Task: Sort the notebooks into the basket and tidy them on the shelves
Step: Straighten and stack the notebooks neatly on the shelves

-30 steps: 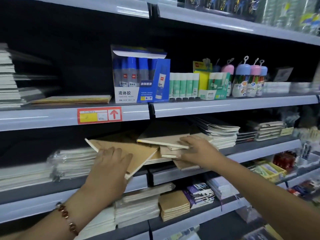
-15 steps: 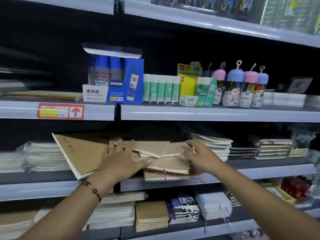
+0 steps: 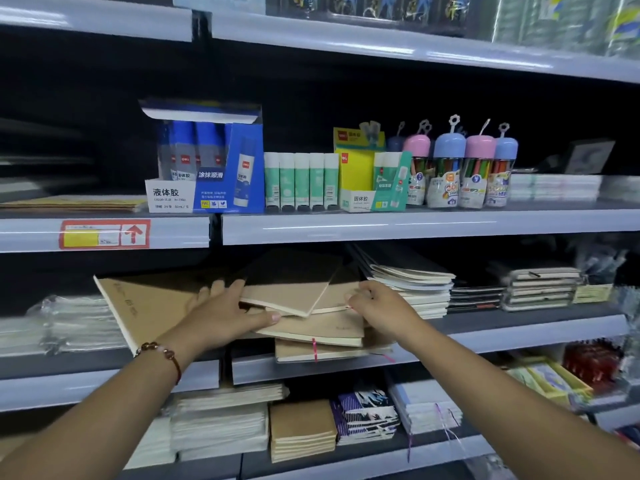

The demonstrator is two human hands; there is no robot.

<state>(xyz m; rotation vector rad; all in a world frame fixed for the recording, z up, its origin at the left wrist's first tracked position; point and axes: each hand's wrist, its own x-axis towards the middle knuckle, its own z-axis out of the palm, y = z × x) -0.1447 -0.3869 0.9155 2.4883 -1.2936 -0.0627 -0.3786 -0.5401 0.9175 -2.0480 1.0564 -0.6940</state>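
Kraft-paper notebooks (image 3: 304,306), flat, skewed | left hand (image 3: 221,315) | right hand (image 3: 384,306) touching

Five green glue sticks (image 3: 301,180), four capped pen jars (image 3: 460,168), two hands (image 3: 225,315).

Only one view is supplied — a wide-angle camera worn on the head, aimed forward and slightly downward at a grey metal shop shelving unit (image 3: 415,225) against a dark back panel. The shelving is faced almost squarely and from close by, within arm's reach; both forearms are seen entering from the bottom corners of the frame. The shelf edges are bent into curves toward the borders by the lens. The upper shelf with the blue cardboard glue box (image 3: 207,168) sits about mid-frame — lower shelves are looked down upon. No second view is given, so nothing is shared.
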